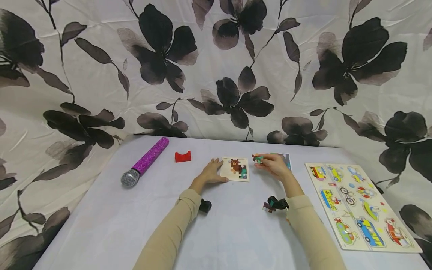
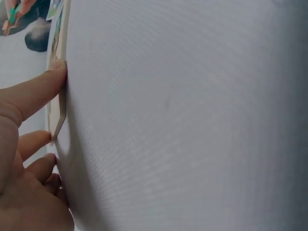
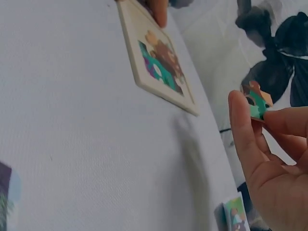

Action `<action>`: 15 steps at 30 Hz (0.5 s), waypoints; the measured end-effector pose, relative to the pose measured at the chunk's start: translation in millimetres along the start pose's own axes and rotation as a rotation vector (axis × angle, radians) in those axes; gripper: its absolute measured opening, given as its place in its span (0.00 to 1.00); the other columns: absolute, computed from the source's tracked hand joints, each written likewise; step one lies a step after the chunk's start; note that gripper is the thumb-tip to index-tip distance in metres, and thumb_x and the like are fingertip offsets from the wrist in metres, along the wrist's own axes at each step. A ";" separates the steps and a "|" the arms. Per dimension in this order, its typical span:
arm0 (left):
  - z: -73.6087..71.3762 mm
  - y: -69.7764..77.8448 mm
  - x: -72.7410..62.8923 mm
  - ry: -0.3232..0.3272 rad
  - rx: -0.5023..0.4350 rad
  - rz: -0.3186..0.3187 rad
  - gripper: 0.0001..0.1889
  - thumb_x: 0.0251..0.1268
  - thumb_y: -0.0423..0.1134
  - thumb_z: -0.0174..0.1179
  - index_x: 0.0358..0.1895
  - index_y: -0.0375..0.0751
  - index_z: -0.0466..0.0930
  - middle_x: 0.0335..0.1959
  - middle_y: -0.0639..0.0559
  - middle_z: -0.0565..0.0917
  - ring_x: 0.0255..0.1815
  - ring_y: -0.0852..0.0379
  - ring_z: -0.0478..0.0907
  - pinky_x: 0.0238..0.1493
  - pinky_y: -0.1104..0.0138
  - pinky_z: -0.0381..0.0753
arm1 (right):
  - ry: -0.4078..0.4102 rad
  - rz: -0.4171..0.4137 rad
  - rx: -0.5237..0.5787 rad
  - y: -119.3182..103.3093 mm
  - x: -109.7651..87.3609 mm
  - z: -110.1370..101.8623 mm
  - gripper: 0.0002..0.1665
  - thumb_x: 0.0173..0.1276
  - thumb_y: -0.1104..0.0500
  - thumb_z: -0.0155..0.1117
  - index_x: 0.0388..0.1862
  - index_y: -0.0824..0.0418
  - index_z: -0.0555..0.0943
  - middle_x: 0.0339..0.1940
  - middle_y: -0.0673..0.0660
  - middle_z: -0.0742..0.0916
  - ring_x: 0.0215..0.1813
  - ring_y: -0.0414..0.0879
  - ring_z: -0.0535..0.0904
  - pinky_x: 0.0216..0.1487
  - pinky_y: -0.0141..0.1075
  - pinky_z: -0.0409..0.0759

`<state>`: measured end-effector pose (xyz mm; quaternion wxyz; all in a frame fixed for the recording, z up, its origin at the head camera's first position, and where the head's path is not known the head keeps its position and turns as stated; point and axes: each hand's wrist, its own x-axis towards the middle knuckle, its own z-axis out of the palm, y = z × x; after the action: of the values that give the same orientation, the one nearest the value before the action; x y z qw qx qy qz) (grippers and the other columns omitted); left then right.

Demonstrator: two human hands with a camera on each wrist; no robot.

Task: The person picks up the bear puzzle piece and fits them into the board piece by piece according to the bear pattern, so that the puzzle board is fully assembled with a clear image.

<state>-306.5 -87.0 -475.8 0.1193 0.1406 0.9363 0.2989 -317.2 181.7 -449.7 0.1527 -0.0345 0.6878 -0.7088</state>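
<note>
A small wooden jigsaw puzzle board (image 1: 235,179) with a partly filled bear picture lies mid-table. My left hand (image 1: 210,173) holds it by its left end, thumb along the near edge and fingers toward the far edge. In the left wrist view the thumb (image 2: 41,91) presses against the board's rim (image 2: 62,98). Just right of the board, my right hand (image 1: 275,166) pinches a green and brown puzzle piece (image 3: 257,100) between thumb and fingertips. That piece is raised above the table in the right wrist view.
A picture card (image 1: 287,159) lies behind my right hand. Brown puzzle pieces (image 1: 269,207) show beside the right wrist. A large vehicle puzzle board (image 1: 359,206) occupies the right side. Leftward are a red block (image 1: 182,156) and a purple glittery microphone (image 1: 148,159). A floral cloth (image 1: 202,67) hangs behind.
</note>
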 end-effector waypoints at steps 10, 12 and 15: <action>0.8 -1.3 -0.2 -0.002 0.008 0.000 0.45 0.52 0.49 0.68 0.70 0.32 0.58 0.73 0.36 0.53 0.75 0.40 0.44 0.70 0.45 0.50 | 0.050 -0.096 -0.155 7.8 10.0 27.7 0.22 0.65 0.71 0.55 0.57 0.80 0.68 0.30 0.51 0.83 0.32 0.37 0.81 0.40 0.33 0.82; 0.9 -1.8 0.3 -0.001 0.009 0.001 0.45 0.52 0.49 0.68 0.70 0.33 0.58 0.73 0.36 0.53 0.75 0.40 0.44 0.70 0.45 0.50 | 0.065 -0.109 -0.179 8.3 12.5 34.7 0.19 0.65 0.70 0.56 0.53 0.80 0.71 0.30 0.50 0.82 0.32 0.37 0.80 0.39 0.33 0.81; 1.3 -2.5 1.2 -0.004 0.011 0.000 0.45 0.52 0.49 0.68 0.71 0.34 0.58 0.74 0.37 0.53 0.75 0.40 0.43 0.70 0.45 0.50 | 0.075 -0.122 -0.215 7.8 15.4 45.8 0.17 0.65 0.69 0.57 0.49 0.79 0.74 0.29 0.50 0.82 0.32 0.38 0.77 0.37 0.32 0.79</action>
<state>-307.7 -87.9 -478.5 0.1206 0.1419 0.9377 0.2933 -318.7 133.4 -457.5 0.0791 -0.0659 0.7615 -0.6399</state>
